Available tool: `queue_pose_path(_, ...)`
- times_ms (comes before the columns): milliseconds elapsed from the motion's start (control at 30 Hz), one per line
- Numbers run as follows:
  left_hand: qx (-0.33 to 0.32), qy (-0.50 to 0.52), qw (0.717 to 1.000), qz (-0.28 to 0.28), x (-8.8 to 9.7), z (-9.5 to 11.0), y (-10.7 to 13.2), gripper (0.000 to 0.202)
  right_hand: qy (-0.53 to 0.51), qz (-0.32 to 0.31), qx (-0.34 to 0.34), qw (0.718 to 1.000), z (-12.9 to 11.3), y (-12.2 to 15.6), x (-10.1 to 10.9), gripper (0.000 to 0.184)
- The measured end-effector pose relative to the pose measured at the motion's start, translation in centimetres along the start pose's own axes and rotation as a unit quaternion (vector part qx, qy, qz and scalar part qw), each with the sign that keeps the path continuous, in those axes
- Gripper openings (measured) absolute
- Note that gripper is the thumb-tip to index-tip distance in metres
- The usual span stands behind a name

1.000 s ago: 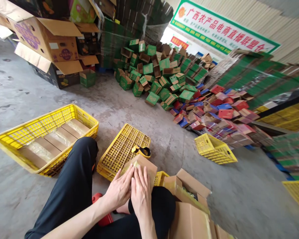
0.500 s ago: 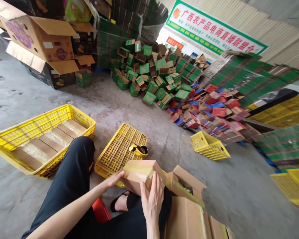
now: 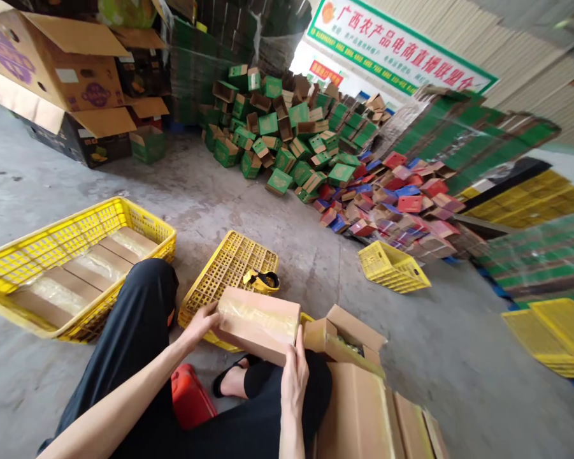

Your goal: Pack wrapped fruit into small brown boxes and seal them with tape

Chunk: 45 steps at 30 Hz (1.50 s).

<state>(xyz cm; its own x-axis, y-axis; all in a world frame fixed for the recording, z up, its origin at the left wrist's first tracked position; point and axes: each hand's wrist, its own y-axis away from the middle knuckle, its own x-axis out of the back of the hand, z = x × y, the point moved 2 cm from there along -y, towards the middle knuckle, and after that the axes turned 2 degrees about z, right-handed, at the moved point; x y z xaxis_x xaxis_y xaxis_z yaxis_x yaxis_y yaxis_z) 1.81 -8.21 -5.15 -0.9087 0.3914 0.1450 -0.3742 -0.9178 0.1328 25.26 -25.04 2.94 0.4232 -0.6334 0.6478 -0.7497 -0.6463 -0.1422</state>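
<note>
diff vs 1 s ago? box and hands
The taped cardboard box was turned: a second ago it sat on the lap under both flat palms; now it lies lengthwise, held at its ends. The left hand moved to the left end, the right hand to the near right corner. The tape dispenser on the upturned yellow crate and the yellow crate of boxes stayed put.

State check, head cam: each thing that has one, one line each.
taped box: closed, tape along top, held off the lap
left hand: grips the box's left end
right hand: grips the box's near right corner
tape dispenser: resting on upturned crate
upturned crate: bottom up on floor
left crate: upright, holds taped boxes
open carton: flaps open
</note>
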Motion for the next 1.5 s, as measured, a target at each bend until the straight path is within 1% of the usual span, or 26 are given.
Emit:
queue_pose_path(33, 0.001, -0.031, 0.999, 0.023, 1.0, -0.2, 0.0, 0.053, -0.016, -0.008, -0.010, 1.000, 0.7, -0.1, -1.2, 0.074)
queue_pose_path(67, 0.030, -0.041, 0.998, 0.038, 1.9, -0.5, 0.0, 0.058, -0.025, -0.015, -0.018, 0.999, 1.4, -0.2, -2.5, 0.074)
queue_pose_path(133, 0.024, -0.126, 0.989, 0.076, 3.1, -0.9, 0.2, 0.065, -0.014, -0.025, -0.025, 0.999, 2.9, -0.3, -5.3, 0.077)
queue_pose_path(167, 0.016, -0.171, 0.982, 0.082, 3.4, -1.1, 0.4, 0.068, 0.003, -0.024, -0.028, 0.999, 3.7, -0.3, -6.6, 0.080)
queue_pose_path(233, -0.010, -0.251, 0.965, 0.078, 3.3, -1.4, 0.8, 0.070, 0.034, -0.017, -0.035, 0.999, 5.0, -0.3, -8.7, 0.086)
queue_pose_path(300, -0.051, -0.314, 0.945, 0.081, 2.7, -1.6, 1.4, 0.072, 0.044, -0.013, -0.038, 0.998, 5.9, -0.3, -9.9, 0.092)
queue_pose_path(333, -0.076, -0.339, 0.934, 0.090, 2.3, -1.7, 1.7, 0.073, 0.049, -0.010, -0.028, 0.998, 6.1, -0.2, -10.2, 0.093)
queue_pose_path(400, -0.131, -0.377, 0.911, 0.109, 1.4, -1.8, 2.4, 0.078, 0.073, 0.004, 0.017, 0.997, 6.2, 0.0, -10.5, 0.093)
queue_pose_path(500, -0.204, -0.418, 0.878, 0.112, 0.2, -1.9, 3.3, 0.085, 0.124, 0.030, 0.086, 0.988, 5.8, 0.7, -10.5, 0.093)
queue_pose_path(567, -0.228, -0.440, 0.862, 0.104, -0.2, -1.8, 3.6, 0.088, 0.142, 0.038, 0.103, 0.984, 5.4, 1.4, -10.4, 0.091)
queue_pose_path(633, -0.233, -0.455, 0.854, 0.097, -0.5, -1.7, 3.9, 0.090, 0.152, 0.036, 0.120, 0.980, 4.7, 2.1, -10.2, 0.085)
queue_pose_path(733, -0.230, -0.470, 0.848, 0.085, -0.7, -1.5, 4.2, 0.091, 0.179, 0.008, 0.138, 0.974, 3.5, 3.1, -10.0, 0.078)
queue_pose_path(833, -0.229, -0.479, 0.844, 0.069, -0.8, -1.2, 4.3, 0.092, 0.208, -0.017, 0.129, 0.969, 2.3, 3.7, -9.7, 0.075)
queue_pose_path(900, -0.225, -0.483, 0.844, 0.062, -1.0, -1.0, 4.4, 0.091, 0.215, -0.027, 0.134, 0.967, 1.7, 3.9, -9.7, 0.072)
queue_pose_path(1000, -0.223, -0.486, 0.844, 0.050, -1.4, -0.8, 4.4, 0.090, 0.217, -0.044, 0.154, 0.963, 1.0, 4.2, -10.0, 0.067)
queue_pose_path(1133, -0.226, -0.485, 0.844, 0.043, -2.1, -0.8, 4.4, 0.091, 0.230, -0.056, 0.162, 0.958, 0.4, 4.3, -10.6, 0.065)
queue_pose_path(1233, -0.225, -0.481, 0.846, 0.041, -2.4, -1.0, 4.3, 0.089, 0.234, -0.077, 0.179, 0.953, -0.3, 4.4, -11.4, 0.063)
queue_pose_path(1333, -0.225, -0.476, 0.849, 0.037, -2.3, -1.0, 4.2, 0.086, 0.222, -0.097, 0.207, 0.948, -1.4, 4.8, -12.6, 0.060)
queue_pose_path(1500, -0.231, -0.471, 0.851, 0.028, -1.4, -0.7, 3.5, 0.071, 0.205, -0.127, 0.251, 0.937, -4.2, 5.4, -15.3, 0.056)
